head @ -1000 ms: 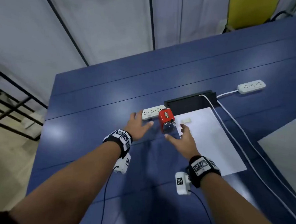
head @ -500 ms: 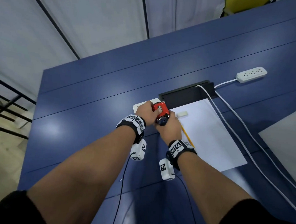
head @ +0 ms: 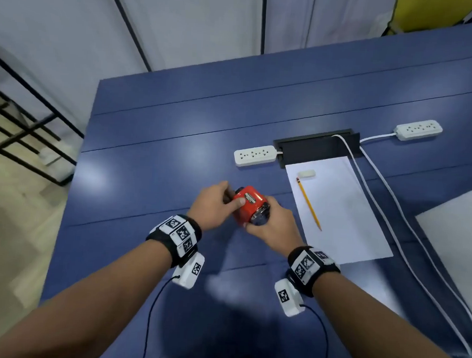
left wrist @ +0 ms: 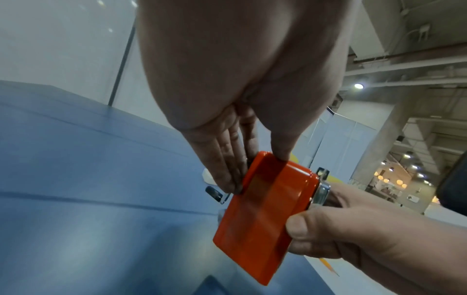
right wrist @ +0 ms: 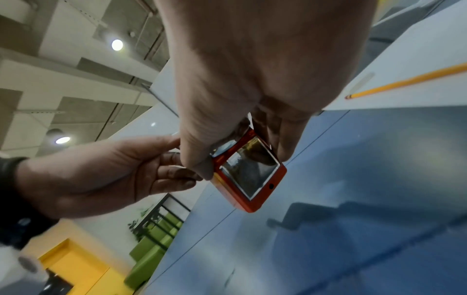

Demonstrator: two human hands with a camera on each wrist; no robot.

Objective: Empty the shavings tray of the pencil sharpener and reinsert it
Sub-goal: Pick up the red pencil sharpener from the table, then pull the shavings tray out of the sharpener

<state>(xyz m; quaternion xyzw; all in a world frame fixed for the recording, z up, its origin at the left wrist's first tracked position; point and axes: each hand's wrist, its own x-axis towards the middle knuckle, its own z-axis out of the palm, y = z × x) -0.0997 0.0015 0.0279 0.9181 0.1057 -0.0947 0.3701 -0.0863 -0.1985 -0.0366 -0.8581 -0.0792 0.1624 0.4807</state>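
A red pencil sharpener point(head: 248, 207) point(left wrist: 265, 215) point(right wrist: 248, 175) is lifted off the blue table point(head: 147, 174), tilted, between both hands. My left hand point(head: 217, 205) point(left wrist: 255, 159) holds its crank end, thumb on the red top and fingers against the end face. My right hand point(head: 270, 227) point(right wrist: 235, 157) grips the metal-clamp end, thumb and fingers round the body. In the right wrist view the clear tray window point(right wrist: 248, 172) sits flush in the red body; what it holds cannot be made out.
A white sheet of paper point(head: 345, 217) lies to the right with a yellow pencil point(head: 308, 203) and a white eraser point(head: 306, 173) on it. Two white power strips point(head: 254, 155) point(head: 418, 129), their cables point(head: 391, 214) and a black cable box point(head: 315, 148) lie beyond.
Both hands went from open and reaching to gripping the sharpener. They have drawn it toward me and left, off the table, and tilted it.
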